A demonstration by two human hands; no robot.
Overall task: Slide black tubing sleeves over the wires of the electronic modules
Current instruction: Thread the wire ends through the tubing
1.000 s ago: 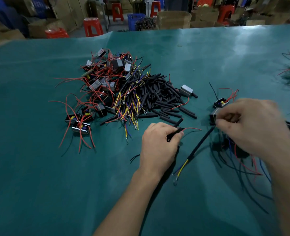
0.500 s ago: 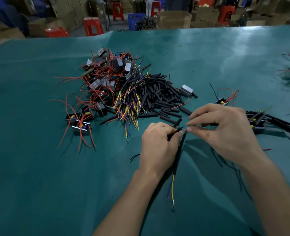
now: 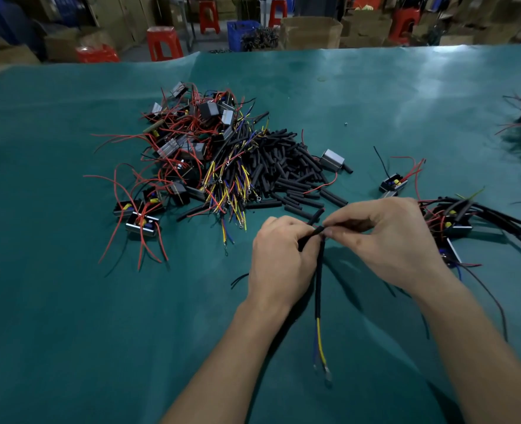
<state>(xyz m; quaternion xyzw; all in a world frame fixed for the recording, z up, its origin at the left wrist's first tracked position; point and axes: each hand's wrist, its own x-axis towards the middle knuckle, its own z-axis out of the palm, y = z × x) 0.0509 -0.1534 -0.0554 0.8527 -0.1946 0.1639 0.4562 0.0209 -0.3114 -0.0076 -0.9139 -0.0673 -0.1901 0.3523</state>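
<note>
My left hand (image 3: 280, 258) grips a short black tubing sleeve (image 3: 313, 229) that sticks out past its fingers toward the pile. My right hand (image 3: 388, 240) pinches the top of a sleeved wire bundle (image 3: 319, 276) right at that sleeve; the bundle hangs down toward me, with yellow and blue wire ends (image 3: 320, 350) showing below its black sleeve. Both hands meet fingertip to fingertip above the green table (image 3: 69, 316). A heap of loose black sleeves (image 3: 286, 166) lies beyond my hands.
A pile of modules with red wires (image 3: 179, 148) and yellow-blue wire bundles (image 3: 228, 185) lies left of the sleeves. One grey module (image 3: 332, 159) and an open module (image 3: 393, 182) lie apart. Sleeved modules (image 3: 455, 218) lie at right. Stools and boxes stand beyond the table.
My right hand came in from the right pile and met the left hand. The sleeved wire bundle swung from a slant to hanging straight down toward me. The left hand stayed in place.
</note>
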